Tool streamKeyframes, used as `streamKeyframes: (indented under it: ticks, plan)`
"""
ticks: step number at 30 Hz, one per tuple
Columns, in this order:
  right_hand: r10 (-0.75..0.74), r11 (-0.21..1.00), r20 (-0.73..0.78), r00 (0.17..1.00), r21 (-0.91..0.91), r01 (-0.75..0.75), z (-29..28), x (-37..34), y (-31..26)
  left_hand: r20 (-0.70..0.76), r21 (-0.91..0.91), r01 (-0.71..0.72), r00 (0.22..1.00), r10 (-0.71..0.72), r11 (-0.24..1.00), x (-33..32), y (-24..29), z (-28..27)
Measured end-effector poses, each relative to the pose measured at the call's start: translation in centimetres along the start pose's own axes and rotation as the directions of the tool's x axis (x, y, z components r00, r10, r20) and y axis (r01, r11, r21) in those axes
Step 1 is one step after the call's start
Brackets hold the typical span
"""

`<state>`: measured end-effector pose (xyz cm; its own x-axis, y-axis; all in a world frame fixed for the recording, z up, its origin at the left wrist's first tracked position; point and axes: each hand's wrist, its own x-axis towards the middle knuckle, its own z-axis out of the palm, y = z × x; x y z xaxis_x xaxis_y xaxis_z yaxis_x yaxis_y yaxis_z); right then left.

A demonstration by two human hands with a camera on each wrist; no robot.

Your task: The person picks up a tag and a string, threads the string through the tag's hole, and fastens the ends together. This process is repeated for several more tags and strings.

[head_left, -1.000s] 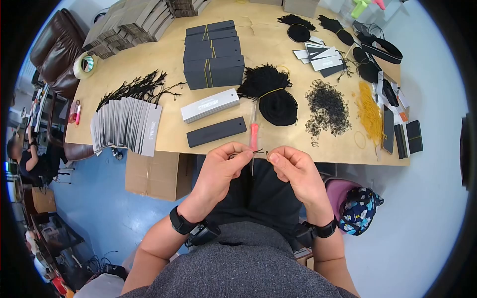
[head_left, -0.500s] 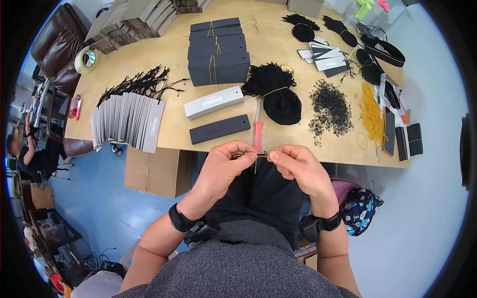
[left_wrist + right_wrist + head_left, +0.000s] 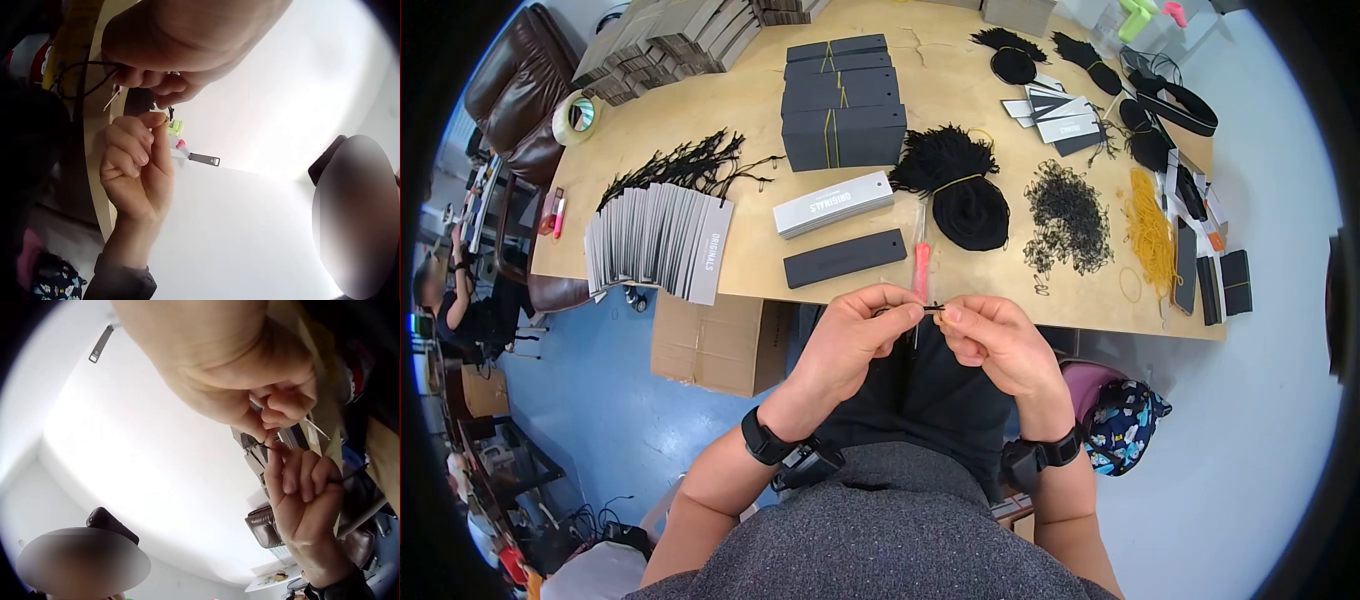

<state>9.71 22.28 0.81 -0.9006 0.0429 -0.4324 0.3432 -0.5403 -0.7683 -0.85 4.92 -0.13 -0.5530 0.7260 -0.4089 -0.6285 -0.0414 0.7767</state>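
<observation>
In the head view, my left hand (image 3: 845,340) pinches a thin black cord (image 3: 929,308) between thumb and forefinger. A loop of that cord (image 3: 94,63) hangs behind the fingers in the left wrist view. My right hand (image 3: 998,345) faces it, thumb and forefinger pinched on a small dark wire loop, mostly hidden by the fingertips. The cord's end reaches right to the right fingertips, and whether it passes through the loop I cannot tell. Both hands are held before the table's front edge, close to a pink-handled tool (image 3: 921,268).
On the table (image 3: 730,100) lie fanned grey tags with black cords (image 3: 662,240), stacked dark tags (image 3: 845,135), and a pale tag stack (image 3: 834,205). A black cord bundle (image 3: 970,215), a heap of wire loops (image 3: 1068,220) and yellow rubber bands (image 3: 1148,230) lie rightward.
My hands have come closer together, narrowing the gap between the cord's end and the wire loop until they meet at the right fingertips. The table's things stay put while the view shifts slightly.
</observation>
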Motion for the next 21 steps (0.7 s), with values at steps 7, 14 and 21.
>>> streamKeyframes:
  ticks: [7, 14, 21]
  plan:
    - [-0.338, 0.847, -0.154, 0.928, -0.479, 0.229, 1.5, -0.6, 0.8, 0.02, -0.014, -0.009, 1.0, 0.009, 1.0, -0.1, 0.0, -0.1]
    - [-0.784, 0.032, 0.218, 0.581, -0.921, 0.389, 2.2, -1.7, -1.3, 0.028, -0.024, 0.0, 1.0, 0.001, 1.0, -0.2, 0.1, -0.2]
    - [-0.736, -0.243, 0.462, 0.495, -0.863, 0.444, 1.5, -0.6, -1.3, 0.045, -0.004, 0.037, 0.998, -0.037, 0.999, -0.7, 0.5, -0.2]
